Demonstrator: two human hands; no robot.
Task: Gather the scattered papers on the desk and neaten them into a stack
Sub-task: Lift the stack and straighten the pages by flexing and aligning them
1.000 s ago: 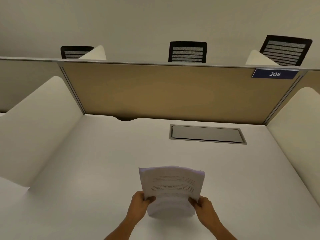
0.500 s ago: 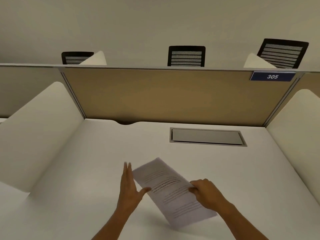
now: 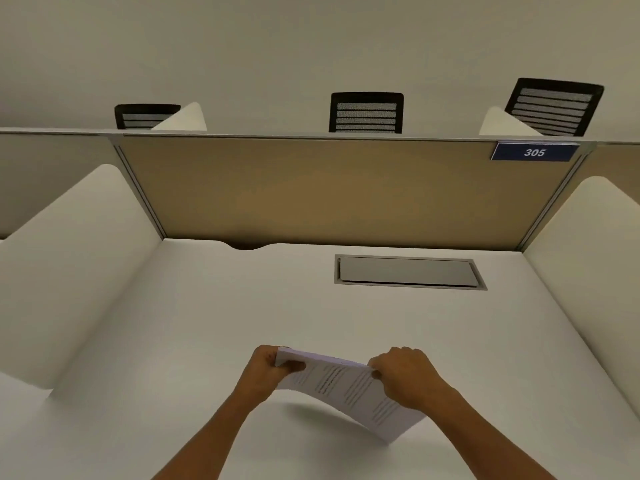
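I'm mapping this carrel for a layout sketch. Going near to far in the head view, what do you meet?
Stack of papers → metal cable hatch → tan partition panel → 305 number plate → black chairs.

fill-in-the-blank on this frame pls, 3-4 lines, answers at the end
1. The white printed paper stack is gripped by ____ bare hands, the left hand and the right hand.
2. The dark blue sign on the tan partition panel reads ____.
3. Above that panel, ____ black mesh chair backs show.
4. The grey rectangular hatch in the white desk is ____.

Answers: two; 305; three; closed
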